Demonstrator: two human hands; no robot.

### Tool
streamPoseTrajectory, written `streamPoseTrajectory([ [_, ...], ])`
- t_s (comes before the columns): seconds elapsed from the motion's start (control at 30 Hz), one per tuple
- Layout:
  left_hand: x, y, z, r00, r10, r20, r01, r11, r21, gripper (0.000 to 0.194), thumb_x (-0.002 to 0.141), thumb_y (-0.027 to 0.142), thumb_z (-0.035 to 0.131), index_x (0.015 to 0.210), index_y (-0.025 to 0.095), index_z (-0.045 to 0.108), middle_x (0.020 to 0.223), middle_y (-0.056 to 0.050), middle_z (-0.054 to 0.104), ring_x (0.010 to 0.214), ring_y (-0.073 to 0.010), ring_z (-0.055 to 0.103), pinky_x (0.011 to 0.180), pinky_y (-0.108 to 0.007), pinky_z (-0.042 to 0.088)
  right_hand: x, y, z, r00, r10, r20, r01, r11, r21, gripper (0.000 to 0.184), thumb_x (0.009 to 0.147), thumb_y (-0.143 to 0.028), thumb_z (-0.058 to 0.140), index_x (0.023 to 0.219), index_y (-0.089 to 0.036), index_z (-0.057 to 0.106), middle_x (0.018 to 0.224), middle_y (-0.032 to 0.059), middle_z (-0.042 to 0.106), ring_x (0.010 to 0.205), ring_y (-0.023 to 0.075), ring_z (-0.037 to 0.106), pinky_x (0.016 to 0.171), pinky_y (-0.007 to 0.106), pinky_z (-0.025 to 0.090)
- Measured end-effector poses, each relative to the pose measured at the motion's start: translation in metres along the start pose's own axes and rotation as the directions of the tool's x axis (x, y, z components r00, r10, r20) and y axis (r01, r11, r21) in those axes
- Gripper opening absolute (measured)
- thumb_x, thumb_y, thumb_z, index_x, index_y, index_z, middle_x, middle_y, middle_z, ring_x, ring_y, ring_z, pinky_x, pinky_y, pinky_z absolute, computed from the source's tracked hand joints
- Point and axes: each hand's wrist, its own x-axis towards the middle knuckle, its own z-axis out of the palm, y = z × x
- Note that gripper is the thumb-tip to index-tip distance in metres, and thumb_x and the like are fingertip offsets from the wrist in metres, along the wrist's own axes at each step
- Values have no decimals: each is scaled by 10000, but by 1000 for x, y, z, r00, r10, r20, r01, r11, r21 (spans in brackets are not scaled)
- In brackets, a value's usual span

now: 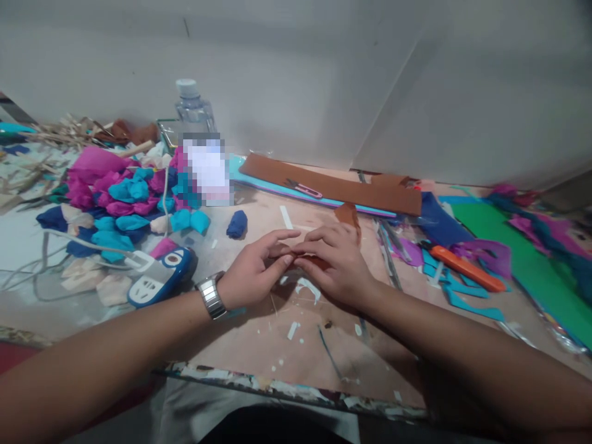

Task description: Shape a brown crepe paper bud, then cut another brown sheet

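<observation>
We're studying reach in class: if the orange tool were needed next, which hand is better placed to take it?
Probably the right hand: the orange tool lies to its right, while the left hand is farther off. The two hands seem to touch, so the right would have to part first.

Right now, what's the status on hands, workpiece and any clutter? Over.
Left hand and right hand together at brown piece. Piece mostly hidden, exact grip unclear. White scraps close by.

The held piece point(320, 261) is brown, the cutter point(465, 268) orange, the large sheet point(522, 259) green, the watch point(213, 296) silver.
</observation>
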Motion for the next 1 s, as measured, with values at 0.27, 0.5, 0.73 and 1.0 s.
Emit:
streamPoseTrajectory([
  [0.27,1,0,3,997,-77,28,80,987,-138,478,1027,249,552,1496,203,469,1043,-71,751,827,-137,690,700,-243,518,0,0,0,997,-24,68,24,1000,-4,181,1038,-299,618,1165,-285,746,1107,54,757,1081,259,630,997,483,366],
  [0.5,1,1,2,1000,-24,7,24,997,67,523,941,194,672,1447,202,540,1133,-90,741,945,-167,706,775,-266,545,2,0,0,1000,-11,-12,12,998,62,128,1047,-319,598,1100,-258,697,1081,54,773,1053,253,661,984,471,390],
  [0.73,1,-3,1,999,-31,-14,33,980,198,440,911,177,687,1343,185,605,1005,-53,741,814,-152,683,723,-263,531,1,2,1,1000,12,-8,-12,996,86,129,1042,-311,610,1110,-262,708,1061,49,775,1044,253,665,989,474,394],
  [1.0,-1,0,0,995,18,-93,-8,994,106,414,964,240,678,1361,202,565,1106,-78,692,996,-182,703,870,-297,575,1,0,1,998,0,59,-4,998,62,163,1039,-316,617,1136,-270,739,1097,53,786,1057,255,655,1005,487,377],
])
